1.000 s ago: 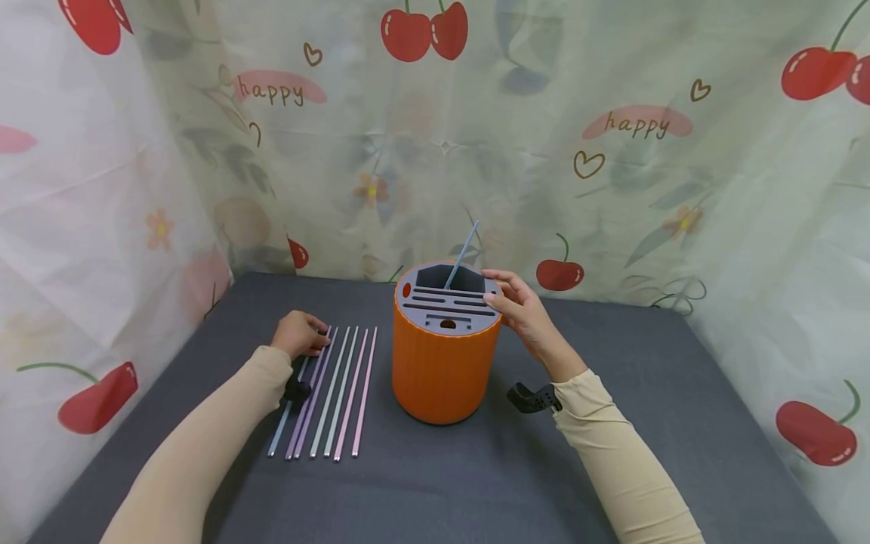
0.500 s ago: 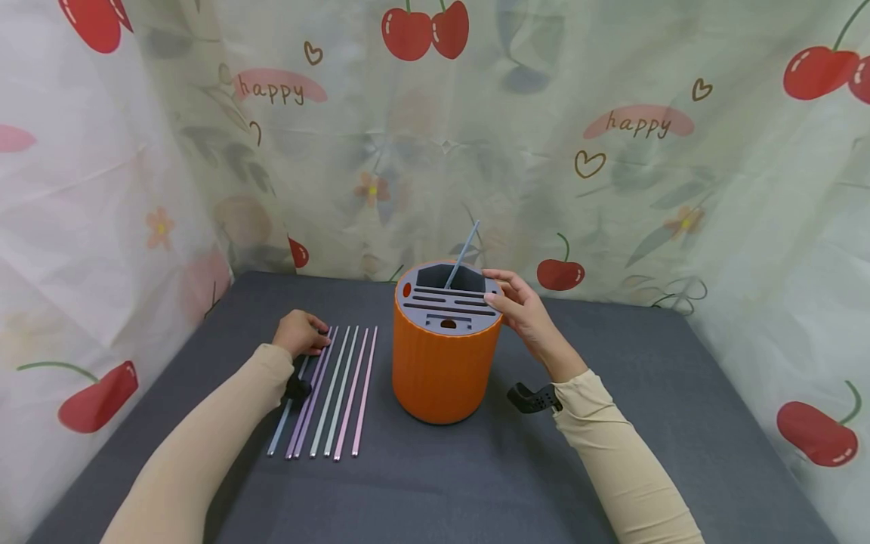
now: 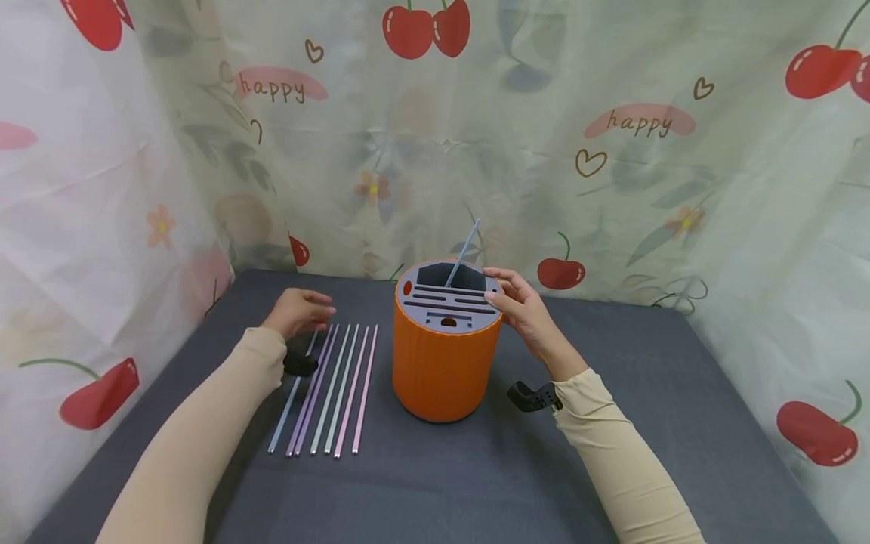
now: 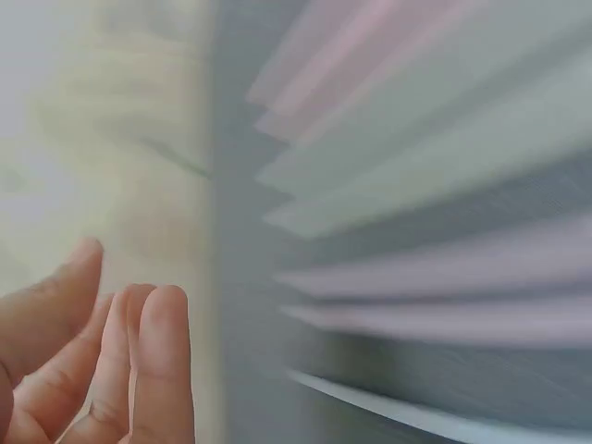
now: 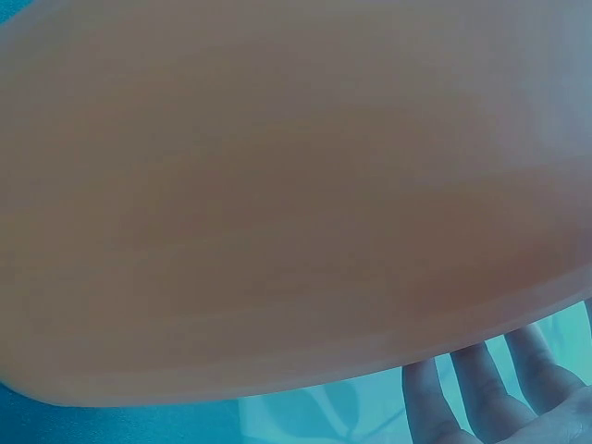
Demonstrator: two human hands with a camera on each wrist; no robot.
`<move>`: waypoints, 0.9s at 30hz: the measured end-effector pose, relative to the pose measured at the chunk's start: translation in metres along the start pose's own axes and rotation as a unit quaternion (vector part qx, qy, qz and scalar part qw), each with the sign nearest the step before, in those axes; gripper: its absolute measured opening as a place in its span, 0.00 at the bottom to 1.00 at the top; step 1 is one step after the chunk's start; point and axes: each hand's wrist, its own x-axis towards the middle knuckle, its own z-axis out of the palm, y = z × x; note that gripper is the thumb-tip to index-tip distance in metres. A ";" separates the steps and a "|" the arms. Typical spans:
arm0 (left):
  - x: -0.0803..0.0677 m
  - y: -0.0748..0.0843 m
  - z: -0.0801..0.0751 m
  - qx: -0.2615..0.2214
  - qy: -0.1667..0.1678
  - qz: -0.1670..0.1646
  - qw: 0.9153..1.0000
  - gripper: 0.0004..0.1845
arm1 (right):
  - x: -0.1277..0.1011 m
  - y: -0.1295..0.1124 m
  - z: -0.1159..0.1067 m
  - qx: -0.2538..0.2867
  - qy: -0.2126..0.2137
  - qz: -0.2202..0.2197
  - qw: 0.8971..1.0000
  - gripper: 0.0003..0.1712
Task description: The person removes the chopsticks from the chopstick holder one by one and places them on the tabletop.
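My left hand (image 3: pixel 299 310) hovers over the far ends of a row of coloured chopsticks, its fingers extended with nothing between them. In the left wrist view, the fingers (image 4: pixel 165 351) are apart from the chopsticks. The row holds a blue chopstick (image 3: pixel 285 413), then purple, pale green (image 3: pixel 331 389) and pink (image 3: pixel 365 389) pairs. My right hand (image 3: pixel 526 310) holds the right rim of an orange utensil holder (image 3: pixel 442 370), thumb on its slotted grey top. Its fingers (image 5: pixel 486 388) show at the holder's wall in the right wrist view. A blue chopstick (image 3: pixel 464 251) leans in the holder's back compartment.
Everything lies on a dark grey tablecloth (image 3: pixel 435 483). A cherry-printed curtain (image 3: pixel 435 151) hangs behind and along both sides. Black camera straps circle the wrists, the left one (image 3: pixel 300 364) just above the chopsticks.
My left hand has lifted off the chopsticks, moving slightly away from me, and its fingers have straightened. The chopsticks stay in place. My right hand and the holder have not moved.
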 end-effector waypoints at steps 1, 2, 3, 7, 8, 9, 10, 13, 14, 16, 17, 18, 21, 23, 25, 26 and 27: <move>-0.001 0.013 -0.001 -0.023 -0.008 0.011 1.000 0.25 | 0.000 0.000 0.000 0.000 0.001 0.000 1.000 0.22; -0.003 0.027 -0.002 -0.046 -0.018 0.025 0.998 0.26 | 0.001 0.000 -0.001 0.000 0.002 0.000 1.000 0.22; -0.005 0.043 -0.002 -0.066 -0.026 0.040 0.997 0.27 | 0.001 0.000 -0.001 0.000 0.002 0.000 1.000 0.22; -0.021 0.111 0.006 -0.133 -0.043 0.091 0.986 0.27 | 0.001 0.001 -0.001 0.000 0.003 0.000 1.000 0.23; -0.024 0.128 0.009 -0.148 -0.045 0.106 0.982 0.26 | 0.000 0.001 -0.001 -0.001 0.002 -0.001 1.000 0.23; -0.028 0.144 0.014 -0.162 -0.045 0.118 0.979 0.26 | 0.000 0.001 -0.001 -0.001 0.002 -0.001 1.000 0.24; -0.032 0.159 0.020 -0.176 -0.048 0.130 0.975 0.25 | 0.001 0.001 -0.001 0.000 0.002 -0.001 1.000 0.24; -0.040 0.198 0.038 -0.196 -0.064 0.161 0.965 0.22 | 0.001 0.001 0.000 0.000 0.001 -0.003 1.000 0.25; -0.042 0.207 0.046 -0.192 -0.069 0.168 0.964 0.22 | 0.001 0.002 -0.001 -0.001 0.000 -0.003 1.000 0.25; -0.045 0.222 0.060 -0.175 -0.084 0.176 0.965 0.21 | 0.000 0.001 -0.001 -0.001 0.001 -0.003 1.000 0.25; -0.045 0.228 0.067 -0.162 -0.091 0.178 0.966 0.20 | 0.000 0.001 -0.001 -0.002 0.001 -0.003 1.000 0.24; -0.045 0.232 0.074 -0.148 -0.096 0.177 0.968 0.20 | 0.000 0.001 -0.001 -0.002 0.000 -0.003 1.000 0.24; -0.043 0.237 0.092 -0.106 -0.110 0.166 0.974 0.19 | 0.000 0.001 -0.002 -0.004 0.002 -0.002 1.000 0.23; -0.042 0.237 0.101 -0.085 -0.117 0.151 0.978 0.18 | 0.000 0.001 -0.002 -0.005 0.002 -0.002 1.000 0.23; -0.039 0.234 0.108 -0.068 -0.124 0.135 0.981 0.17 | 0.001 0.001 -0.002 -0.006 0.002 -0.002 1.000 0.24; -0.038 0.233 0.111 -0.059 -0.127 0.128 0.982 0.17 | 0.001 0.002 -0.002 -0.006 0.002 -0.003 1.000 0.25; -0.037 0.231 0.113 -0.050 -0.131 0.122 0.983 0.16 | 0.001 0.002 -0.002 -0.006 0.002 -0.002 1.000 0.25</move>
